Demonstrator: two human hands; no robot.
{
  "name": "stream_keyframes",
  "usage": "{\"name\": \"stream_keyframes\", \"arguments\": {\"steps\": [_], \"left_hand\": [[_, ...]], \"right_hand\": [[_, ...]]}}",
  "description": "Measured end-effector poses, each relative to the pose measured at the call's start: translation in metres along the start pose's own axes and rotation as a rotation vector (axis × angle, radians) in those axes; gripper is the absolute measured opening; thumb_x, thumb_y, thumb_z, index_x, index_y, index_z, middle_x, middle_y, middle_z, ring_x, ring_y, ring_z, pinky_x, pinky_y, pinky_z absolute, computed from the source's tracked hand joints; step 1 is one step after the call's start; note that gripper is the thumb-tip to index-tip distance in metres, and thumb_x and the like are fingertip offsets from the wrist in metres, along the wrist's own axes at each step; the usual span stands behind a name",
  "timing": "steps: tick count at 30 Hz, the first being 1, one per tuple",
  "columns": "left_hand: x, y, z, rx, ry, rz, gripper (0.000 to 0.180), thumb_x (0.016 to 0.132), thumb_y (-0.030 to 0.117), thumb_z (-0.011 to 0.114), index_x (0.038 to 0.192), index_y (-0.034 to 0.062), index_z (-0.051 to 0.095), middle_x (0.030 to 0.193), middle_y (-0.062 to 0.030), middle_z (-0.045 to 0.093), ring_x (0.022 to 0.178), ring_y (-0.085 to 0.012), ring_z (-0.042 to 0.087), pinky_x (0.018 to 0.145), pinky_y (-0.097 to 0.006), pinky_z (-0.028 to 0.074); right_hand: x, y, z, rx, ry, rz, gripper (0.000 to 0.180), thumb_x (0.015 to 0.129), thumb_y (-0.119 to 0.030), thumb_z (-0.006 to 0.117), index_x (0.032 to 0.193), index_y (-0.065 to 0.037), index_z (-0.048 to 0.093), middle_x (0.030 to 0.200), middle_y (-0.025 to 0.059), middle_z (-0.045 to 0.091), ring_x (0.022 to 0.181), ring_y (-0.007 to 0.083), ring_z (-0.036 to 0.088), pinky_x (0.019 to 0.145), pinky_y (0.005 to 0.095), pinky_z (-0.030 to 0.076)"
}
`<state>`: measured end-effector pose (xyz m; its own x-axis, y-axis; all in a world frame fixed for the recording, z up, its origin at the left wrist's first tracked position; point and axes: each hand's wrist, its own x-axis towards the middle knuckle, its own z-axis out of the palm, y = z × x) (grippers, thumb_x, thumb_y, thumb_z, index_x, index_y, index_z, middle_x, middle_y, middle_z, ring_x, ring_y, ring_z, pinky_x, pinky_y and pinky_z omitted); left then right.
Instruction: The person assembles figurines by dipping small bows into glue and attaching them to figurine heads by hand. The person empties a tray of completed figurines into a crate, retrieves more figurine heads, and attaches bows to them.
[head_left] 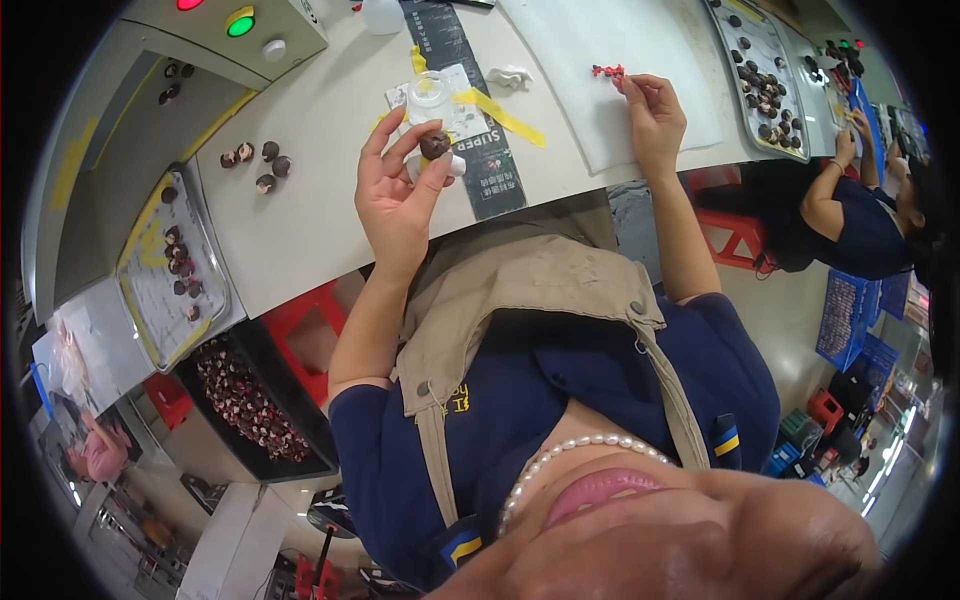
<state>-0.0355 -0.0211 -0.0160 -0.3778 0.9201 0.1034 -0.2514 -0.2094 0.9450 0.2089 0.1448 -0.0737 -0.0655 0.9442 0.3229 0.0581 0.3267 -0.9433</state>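
Note:
My left hand [395, 205] pinches a small dark brown round piece [435, 144] between thumb and fingers. Just under that piece, against the fingers, sits a small white part [456, 166] whose kind I cannot make out. Beyond it a clear round dish [430, 92] stands on a marked white pad [468, 118]. My right hand [657, 125] is over the white sheet [560, 60], its thumb and forefinger closed at a small red piece [618, 79]. More tiny red pieces [603, 71] lie beside these fingertips.
Similar brown pieces [270, 152] lie loose at the left. Trays of them stand at left [170, 330] and right [742, 110]. Yellow tape [505, 120] and crumpled white tissue [510, 77] lie between my hands. A machine [250, 45] with lit buttons stands at far left; a co-worker [860, 210] sits right.

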Motion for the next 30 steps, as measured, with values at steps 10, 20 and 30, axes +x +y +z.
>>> {"name": "stream_keyframes", "arguments": {"steps": [10, 20, 30], "left_hand": [[0.001, -0.007, 0.001, 0.008, -0.001, 0.0, 0.041, 0.081, -0.007, 0.057, 0.121, -0.0039, 0.047, 0.114, -0.0139, 0.055, 0.098, -0.0158, 0.055, 0.076, -0.027, 0.052], [-0.007, 0.089, -0.003, -0.013, -0.357, 0.308, 0.033, 0.083, -0.005, 0.053, 0.116, -0.0048, 0.049, 0.109, -0.0215, 0.058, 0.086, -0.0213, 0.061, 0.072, -0.032, 0.052], [-0.021, 0.237, -0.038, -0.326, -0.016, 0.891, 0.033, 0.089, 0.016, 0.044, 0.117, -0.0009, 0.048, 0.117, -0.0239, 0.051, 0.109, -0.0309, 0.051, 0.094, -0.033, 0.043]], "right_hand": [[0.004, -0.016, -0.007, -0.109, 0.033, -0.046, 0.009, 0.087, -0.006, 0.059, 0.093, 0.001, 0.057, 0.086, 0.0066, 0.065, 0.082, 0.0103, 0.062, 0.072, 0.0208, 0.048], [0.009, -0.012, -0.011, -0.158, -0.008, -0.021, 0.007, 0.087, -0.002, 0.057, 0.094, -0.001, 0.056, 0.087, 0.0051, 0.064, 0.08, 0.0088, 0.059, 0.073, 0.0203, 0.045], [0.007, -0.056, -0.032, -0.349, -0.203, 0.044, 0.009, 0.084, -0.006, 0.061, 0.092, -0.001, 0.06, 0.083, 0.002, 0.063, 0.079, 0.0072, 0.056, 0.071, 0.0208, 0.043]]}}
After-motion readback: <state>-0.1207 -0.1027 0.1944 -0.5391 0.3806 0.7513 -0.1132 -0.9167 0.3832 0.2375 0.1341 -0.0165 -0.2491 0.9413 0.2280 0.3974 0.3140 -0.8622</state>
